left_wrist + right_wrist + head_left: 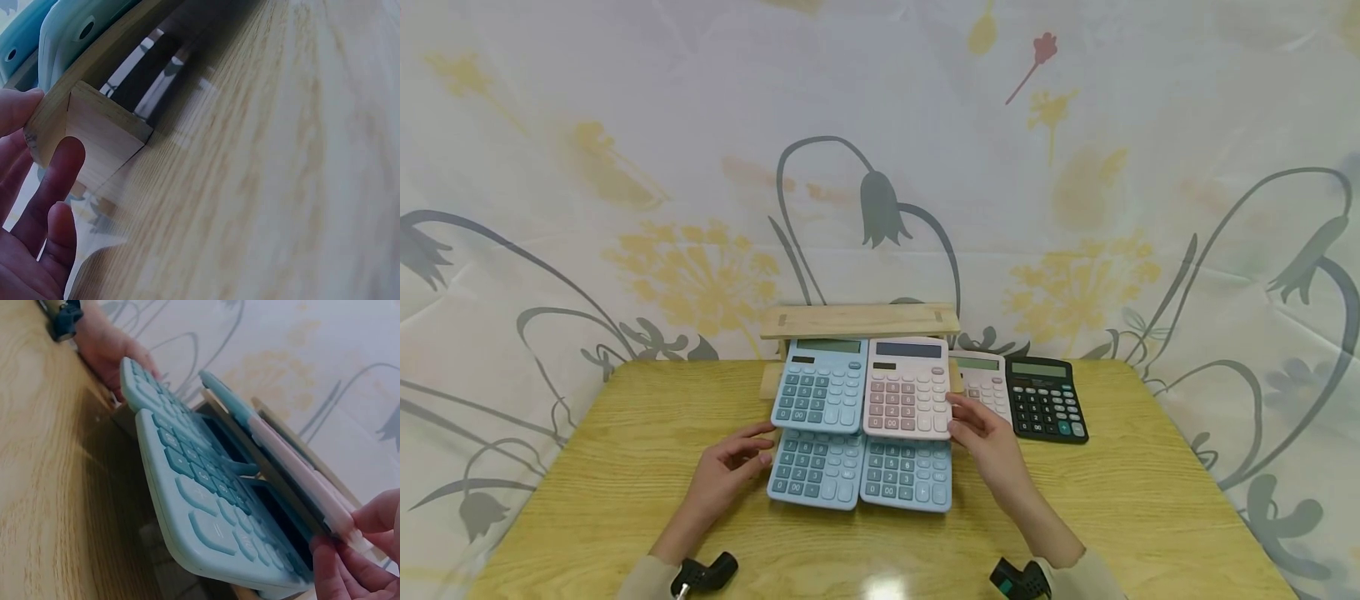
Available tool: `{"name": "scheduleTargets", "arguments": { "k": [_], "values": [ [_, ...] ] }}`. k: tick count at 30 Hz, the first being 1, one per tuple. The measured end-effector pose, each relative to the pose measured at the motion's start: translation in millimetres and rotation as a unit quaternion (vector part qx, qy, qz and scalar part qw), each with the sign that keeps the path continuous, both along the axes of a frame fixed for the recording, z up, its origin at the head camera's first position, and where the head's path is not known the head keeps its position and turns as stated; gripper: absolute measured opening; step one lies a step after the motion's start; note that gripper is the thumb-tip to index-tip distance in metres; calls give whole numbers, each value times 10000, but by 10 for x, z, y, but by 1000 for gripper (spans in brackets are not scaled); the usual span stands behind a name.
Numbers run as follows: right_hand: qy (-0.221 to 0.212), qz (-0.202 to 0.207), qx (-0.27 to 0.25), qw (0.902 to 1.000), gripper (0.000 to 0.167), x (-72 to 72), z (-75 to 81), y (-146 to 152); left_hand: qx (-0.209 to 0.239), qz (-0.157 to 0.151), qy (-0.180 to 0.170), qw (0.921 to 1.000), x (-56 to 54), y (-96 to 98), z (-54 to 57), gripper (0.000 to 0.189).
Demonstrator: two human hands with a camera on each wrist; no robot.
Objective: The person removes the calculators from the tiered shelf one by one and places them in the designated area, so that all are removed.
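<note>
A wooden rack (pixel 859 322) holds calculators in two tiers. The upper tier has a blue calculator (pixel 820 383) and a pink calculator (pixel 907 388) side by side; below lean two more blue calculators, the lower left one (pixel 815 471) and the lower right one (pixel 906 477), their upper parts covered. My right hand (pixel 992 446) pinches the pink calculator's right edge between thumb and fingers. At the rack's left side is my left hand (pixel 726 471), its fingers loosely bent. In the left wrist view, a fingertip lies right at the rack's wooden end (pixel 103 137).
A light calculator (pixel 988 379), partly hidden by the rack and my right hand, lies on the wood-grain table (pixel 662 400). Beside it lies a black calculator (pixel 1047 400). A flower-patterned cloth (pixel 700 167) hangs behind the table.
</note>
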State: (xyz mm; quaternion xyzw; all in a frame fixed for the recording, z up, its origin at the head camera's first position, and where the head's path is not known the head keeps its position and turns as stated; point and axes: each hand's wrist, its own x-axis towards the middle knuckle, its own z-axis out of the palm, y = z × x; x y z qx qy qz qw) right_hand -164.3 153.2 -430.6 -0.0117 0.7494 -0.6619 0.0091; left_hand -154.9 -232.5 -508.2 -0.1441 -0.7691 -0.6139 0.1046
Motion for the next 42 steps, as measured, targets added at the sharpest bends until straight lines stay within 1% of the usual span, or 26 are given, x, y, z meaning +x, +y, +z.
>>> {"name": "scheduleTargets", "arguments": {
  "k": [10, 12, 19, 27, 33, 42],
  "values": [
    [-205, 163, -103, 9996, 42, -22, 17, 5, -22, -9, 27, 10000, 4, -1, 10, 15],
    [-267, 216, -206, 9992, 44, -30, 13, 4, -18, -12, 17, 10000, 5, -1, 12, 15],
    [-278, 416, -635, 9967, 46, -35, 28, -9, -19, -6, 18, 10000, 5, 1, 15, 15],
    [-519, 425, -794, 9946, 47, -34, 56, -21, -59, 13, -6, 10000, 3, -3, 12, 14],
    [-527, 362, -864, 9942, 47, -37, 52, -3, -73, 23, 12, 10000, 2, 4, 13, 14],
    [-459, 350, -779, 9953, 46, -28, 48, 29, -73, 13, 25, 10000, 4, 3, 14, 14]
  ]
}}
